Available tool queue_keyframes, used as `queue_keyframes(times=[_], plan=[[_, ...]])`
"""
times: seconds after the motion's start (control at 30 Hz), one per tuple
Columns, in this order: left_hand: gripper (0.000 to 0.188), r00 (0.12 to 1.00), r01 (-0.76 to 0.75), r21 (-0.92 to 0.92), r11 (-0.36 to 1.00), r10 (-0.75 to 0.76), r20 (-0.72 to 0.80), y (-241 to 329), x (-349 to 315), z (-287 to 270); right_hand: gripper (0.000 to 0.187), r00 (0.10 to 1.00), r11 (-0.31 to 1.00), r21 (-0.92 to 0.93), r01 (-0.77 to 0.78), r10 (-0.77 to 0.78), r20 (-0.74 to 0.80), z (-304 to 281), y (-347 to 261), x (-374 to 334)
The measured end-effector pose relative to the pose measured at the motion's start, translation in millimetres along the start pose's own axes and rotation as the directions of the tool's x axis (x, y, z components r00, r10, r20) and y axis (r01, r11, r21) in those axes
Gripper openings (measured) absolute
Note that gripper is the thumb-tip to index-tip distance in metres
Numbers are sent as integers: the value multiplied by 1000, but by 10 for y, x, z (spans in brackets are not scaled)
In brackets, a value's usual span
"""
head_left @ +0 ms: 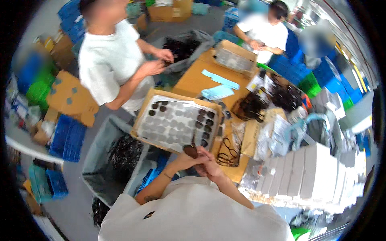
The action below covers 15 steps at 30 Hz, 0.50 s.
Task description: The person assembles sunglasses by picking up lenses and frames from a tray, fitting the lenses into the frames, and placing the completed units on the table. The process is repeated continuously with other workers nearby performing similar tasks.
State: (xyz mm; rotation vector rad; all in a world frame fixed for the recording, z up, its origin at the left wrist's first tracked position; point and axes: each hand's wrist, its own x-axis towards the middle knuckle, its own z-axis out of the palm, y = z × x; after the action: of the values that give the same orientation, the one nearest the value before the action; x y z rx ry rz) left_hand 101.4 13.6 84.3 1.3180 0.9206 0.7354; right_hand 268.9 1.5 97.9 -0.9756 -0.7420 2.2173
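My left hand [185, 161] and my right hand [210, 164] meet close to my chest, at the near edge of the table. Both are closed around a pair of dark sunglasses [190, 151]; one round brown lens and what looks like a thin arm show, while fingers cover the rest. Just beyond them lies a shallow cardboard tray [138, 129] lined in white. Dark lenses [208, 128] line its right side, a few more sit at its far left, and pale round spots fill the middle. Black eyeglass frames [228, 154] rest right of my hands.
A co-worker [112, 60] stands at the left, another [265, 34] across the table [193, 78]. Dark eyewear [251, 106] is heaped at the right, near white boxes [297, 170]. A grey-lined bin [96, 160] of dark pieces stands at my left. Blue strips [219, 91] lie beyond the tray.
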Motion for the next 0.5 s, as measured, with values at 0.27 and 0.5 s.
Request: queue_keyframes(times=[0.27, 0.5], plan=[[55, 829, -465, -590, 661, 89, -553, 251, -21, 184, 54, 628, 42, -911, 409, -738, 248, 295, -86, -204], [54, 945, -263, 26, 964, 263, -196, 562, -135, 199, 41, 528, 11, -882, 470, -804, 272, 440, -91, -81]])
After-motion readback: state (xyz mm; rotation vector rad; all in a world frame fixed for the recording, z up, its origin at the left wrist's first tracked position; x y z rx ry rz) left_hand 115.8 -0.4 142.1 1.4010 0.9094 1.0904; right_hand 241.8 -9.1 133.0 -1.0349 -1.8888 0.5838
